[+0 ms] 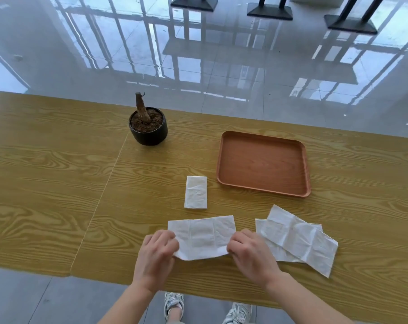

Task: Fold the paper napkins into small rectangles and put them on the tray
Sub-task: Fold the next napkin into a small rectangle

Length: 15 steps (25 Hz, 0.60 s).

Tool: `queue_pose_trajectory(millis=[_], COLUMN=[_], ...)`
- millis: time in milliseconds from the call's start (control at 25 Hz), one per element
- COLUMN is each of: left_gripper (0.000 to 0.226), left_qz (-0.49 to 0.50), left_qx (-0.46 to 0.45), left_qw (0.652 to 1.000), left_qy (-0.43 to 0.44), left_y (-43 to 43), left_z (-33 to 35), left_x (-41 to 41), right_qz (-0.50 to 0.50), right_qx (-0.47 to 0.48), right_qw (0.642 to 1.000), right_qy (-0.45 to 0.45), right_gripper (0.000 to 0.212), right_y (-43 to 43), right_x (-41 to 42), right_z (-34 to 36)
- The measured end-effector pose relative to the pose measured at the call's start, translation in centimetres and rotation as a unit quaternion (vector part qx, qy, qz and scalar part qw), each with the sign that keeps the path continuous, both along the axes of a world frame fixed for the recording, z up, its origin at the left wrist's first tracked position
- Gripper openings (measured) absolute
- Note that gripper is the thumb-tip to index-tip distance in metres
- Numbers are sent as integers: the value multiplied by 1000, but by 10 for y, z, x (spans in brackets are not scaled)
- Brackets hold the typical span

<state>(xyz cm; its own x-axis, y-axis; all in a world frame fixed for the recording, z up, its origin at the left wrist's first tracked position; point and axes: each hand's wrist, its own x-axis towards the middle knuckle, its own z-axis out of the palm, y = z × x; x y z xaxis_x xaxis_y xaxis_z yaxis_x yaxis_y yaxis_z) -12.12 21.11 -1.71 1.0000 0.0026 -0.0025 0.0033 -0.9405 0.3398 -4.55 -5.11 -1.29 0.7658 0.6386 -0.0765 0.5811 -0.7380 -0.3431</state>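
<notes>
Near the front edge of the tabletop (58, 174), the open napkin (201, 237) lies flat with both hands on its near corners. The left hand (157, 253) pinches the near left corner, fingers closed on the paper, and the right hand (249, 252) pinches the near right corner the same way. Both palms face down, wrists low, forearms coming in from the near side.

The step in hand looks like the first fold. To do it well, lift the near edge evenly with both hands, carry it over to meet the far edge, line up the corners before pressing, then run the fingers along the crease; tissue this thin tears or skews if one side leads.

One folded napkin (196, 192) already rests as a small rectangle just left of the tray (224, 148), not yet on it. The tray holds nothing. Two more unfolded napkins (298, 242) overlap just right of the right hand. A potted stump (148, 126) stands well apart on the far left.
</notes>
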Motion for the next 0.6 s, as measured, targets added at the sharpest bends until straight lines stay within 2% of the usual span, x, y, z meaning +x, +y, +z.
queue_pose_trajectory(millis=[160,240,280,360,440,600], left_gripper=[39,51,52,45,34,25], left_qz=[105,193,203,136,55,67], left_qx=[9,-48,-69,-63,-19,-22], left_qw=[994,979,976,989,998,997], left_qy=[29,36,25,8,20,41], left_y=[3,1,-2,-13,-24,-36], left_z=[0,0,-2,-3,-4,-7], left_x=[8,5,2,-7,-15,-14], right_qz=[46,24,5,-6,13,19], right_qx=[28,61,66,32,-14,-62], right_qw=[998,997,997,999,1000,998], right_qy=[32,41,35,5,-6,-14], right_gripper=[3,12,20,31,28,22], right_y=[5,5,5,4,3,-6], right_x=[-16,-14,-9,5,13,-9], right_z=[0,0,-1,-3,-3,-9])
